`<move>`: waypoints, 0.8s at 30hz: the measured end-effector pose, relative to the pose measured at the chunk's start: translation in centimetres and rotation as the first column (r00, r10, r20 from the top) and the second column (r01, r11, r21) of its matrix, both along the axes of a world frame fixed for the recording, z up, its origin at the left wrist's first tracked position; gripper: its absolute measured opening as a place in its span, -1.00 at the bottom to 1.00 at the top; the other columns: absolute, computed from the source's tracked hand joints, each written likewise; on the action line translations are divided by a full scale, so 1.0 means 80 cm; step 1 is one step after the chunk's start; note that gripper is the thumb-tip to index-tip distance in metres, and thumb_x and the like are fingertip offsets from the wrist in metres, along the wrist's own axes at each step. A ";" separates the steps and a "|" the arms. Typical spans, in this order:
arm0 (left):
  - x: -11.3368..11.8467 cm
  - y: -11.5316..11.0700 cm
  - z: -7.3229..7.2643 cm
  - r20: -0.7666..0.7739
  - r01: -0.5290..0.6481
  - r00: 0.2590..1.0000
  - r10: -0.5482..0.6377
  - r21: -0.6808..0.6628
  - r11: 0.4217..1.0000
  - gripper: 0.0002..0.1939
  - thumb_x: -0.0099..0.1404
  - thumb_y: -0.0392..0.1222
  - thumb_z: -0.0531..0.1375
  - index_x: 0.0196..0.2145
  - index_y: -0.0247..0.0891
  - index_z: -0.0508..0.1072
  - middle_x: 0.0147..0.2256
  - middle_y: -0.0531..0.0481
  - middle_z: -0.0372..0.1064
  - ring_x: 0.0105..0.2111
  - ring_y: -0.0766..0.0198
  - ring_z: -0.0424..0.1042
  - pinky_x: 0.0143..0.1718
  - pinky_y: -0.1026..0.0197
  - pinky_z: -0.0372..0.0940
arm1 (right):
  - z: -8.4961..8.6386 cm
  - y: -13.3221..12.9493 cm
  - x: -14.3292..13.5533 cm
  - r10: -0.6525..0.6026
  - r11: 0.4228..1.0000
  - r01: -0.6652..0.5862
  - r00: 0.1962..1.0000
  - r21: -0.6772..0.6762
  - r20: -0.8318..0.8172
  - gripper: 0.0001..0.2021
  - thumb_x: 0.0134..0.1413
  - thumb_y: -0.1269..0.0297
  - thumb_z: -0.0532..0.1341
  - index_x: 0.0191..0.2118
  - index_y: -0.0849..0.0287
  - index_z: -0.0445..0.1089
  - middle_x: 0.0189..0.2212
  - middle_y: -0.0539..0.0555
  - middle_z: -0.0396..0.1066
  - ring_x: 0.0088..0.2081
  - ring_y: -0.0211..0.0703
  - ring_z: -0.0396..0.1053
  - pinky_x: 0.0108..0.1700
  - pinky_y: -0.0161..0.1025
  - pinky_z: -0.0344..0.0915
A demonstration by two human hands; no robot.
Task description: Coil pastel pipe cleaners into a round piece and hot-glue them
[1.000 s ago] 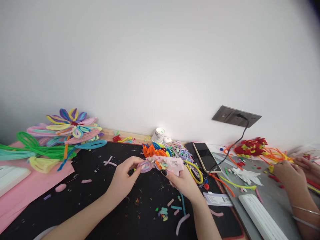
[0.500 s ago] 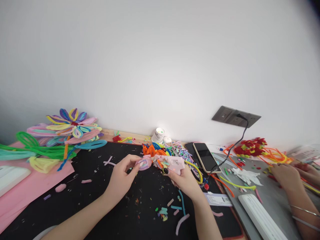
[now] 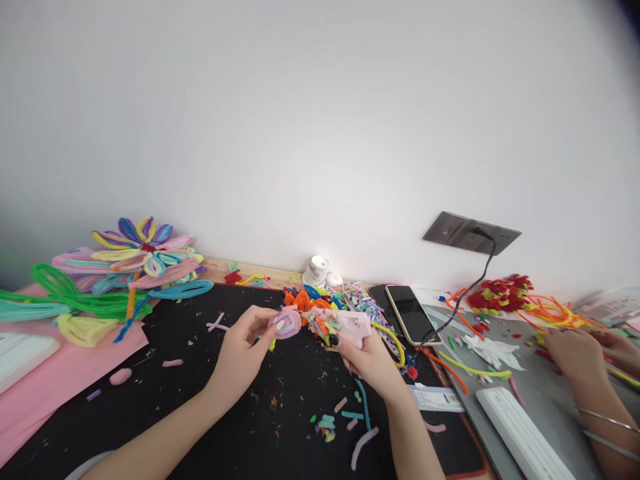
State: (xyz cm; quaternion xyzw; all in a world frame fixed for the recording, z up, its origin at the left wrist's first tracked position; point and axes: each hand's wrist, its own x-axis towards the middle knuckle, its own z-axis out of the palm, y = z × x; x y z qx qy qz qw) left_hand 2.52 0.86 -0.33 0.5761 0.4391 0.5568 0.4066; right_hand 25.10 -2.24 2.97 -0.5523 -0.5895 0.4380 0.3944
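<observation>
My left hand point(image 3: 245, 347) pinches a flat pink and lilac fuzzy pipe-cleaner piece point(image 3: 286, 324) by its left edge, thumb lying on its face. Wrapped round a pale pink handheld device point(image 3: 356, 325) is my right hand point(image 3: 367, 357). Colourful fluff scraps point(image 3: 325, 325) show at the device's left end, close beside the fuzzy piece; whether the two touch I cannot tell. Just behind lie orange pipe-cleaner loops point(image 3: 303, 298) and a heap of lilac and mixed cuttings point(image 3: 363, 300).
A black mat point(image 3: 200, 380) carries loose snippets. Pipe-cleaner flowers point(image 3: 147, 250) and green loops point(image 3: 100, 303) lie at left. A paper cup point(image 3: 317, 271) stands by the wall. Right are a phone point(image 3: 413, 313), a cable point(image 3: 467, 290) and another person's hands point(image 3: 575, 353) over a grey mat.
The fuzzy piece has tilted, so its face shows more, and sits slightly further left. My right hand and the device have shifted a little to the right.
</observation>
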 end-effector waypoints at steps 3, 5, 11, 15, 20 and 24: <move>0.000 0.000 -0.002 0.007 0.020 1.000 -0.020 -0.028 0.999 -0.88 0.21 -0.13 0.22 -0.32 -0.21 0.43 -0.33 0.00 0.48 -0.25 0.18 0.52 -0.18 0.14 0.42 | 0.003 -0.002 -0.002 -0.006 0.999 0.005 0.999 -0.032 -0.049 -0.75 0.05 0.08 0.22 -0.39 0.17 0.29 -0.71 -0.17 0.10 -0.68 -0.38 -0.01 -0.66 -0.39 -0.07; 0.001 -0.001 -0.001 0.005 0.027 1.000 -0.027 -0.041 0.999 -0.88 0.21 -0.12 0.22 -0.32 -0.20 0.42 -0.34 0.00 0.48 -0.26 0.17 0.52 -0.19 0.14 0.43 | 0.004 -0.002 -0.003 -0.003 0.999 0.001 0.998 -0.038 -0.060 -0.74 0.05 0.06 0.22 -0.38 0.18 0.28 -0.71 -0.17 0.10 -0.68 -0.38 -0.01 -0.67 -0.39 -0.08; 0.000 -0.002 0.008 0.022 -0.009 1.000 0.010 -0.060 0.998 -0.83 0.19 -0.10 0.23 -0.30 -0.20 0.39 -0.31 -0.02 0.50 -0.24 0.15 0.52 -0.18 0.11 0.42 | -0.003 -0.001 0.003 0.008 1.000 -0.009 1.000 -0.030 -0.023 -0.77 0.06 0.12 0.22 -0.28 0.19 0.30 -0.70 -0.18 0.12 -0.67 -0.37 0.01 -0.64 -0.39 -0.01; -0.002 0.004 0.010 0.080 -0.099 0.991 0.105 -0.072 0.992 -0.74 0.14 -0.07 0.27 -0.25 -0.20 0.35 -0.29 -0.03 0.49 -0.22 0.14 0.52 -0.16 0.09 0.41 | -0.004 0.001 0.004 0.012 1.000 -0.012 0.998 0.009 0.058 -0.83 0.09 0.20 0.20 -0.29 0.20 0.36 -0.70 -0.16 0.13 -0.66 -0.35 0.04 -0.60 -0.37 0.07; -0.006 0.012 0.006 0.139 -0.204 0.967 0.212 -0.067 0.977 -0.71 0.14 -0.09 0.26 -0.22 -0.18 0.31 -0.23 -0.04 0.43 -0.16 0.14 0.49 -0.09 0.10 0.38 | 0.005 0.004 0.002 -0.014 0.992 -0.003 0.991 0.126 0.135 -0.84 0.05 0.34 0.19 -0.22 0.19 0.43 -0.45 0.02 0.43 -0.38 -0.15 0.36 -0.34 -0.29 0.31; -0.006 0.014 0.003 0.141 -0.200 0.968 0.207 -0.059 0.978 -0.71 0.16 -0.10 0.24 -0.19 -0.17 0.29 -0.21 -0.05 0.43 -0.15 0.14 0.49 -0.09 0.11 0.38 | 0.008 0.004 0.004 0.014 0.984 -0.057 0.970 0.169 0.244 -0.80 -0.02 0.43 0.20 -0.21 0.16 0.44 -0.32 0.02 0.46 -0.28 -0.12 0.37 -0.23 -0.27 0.29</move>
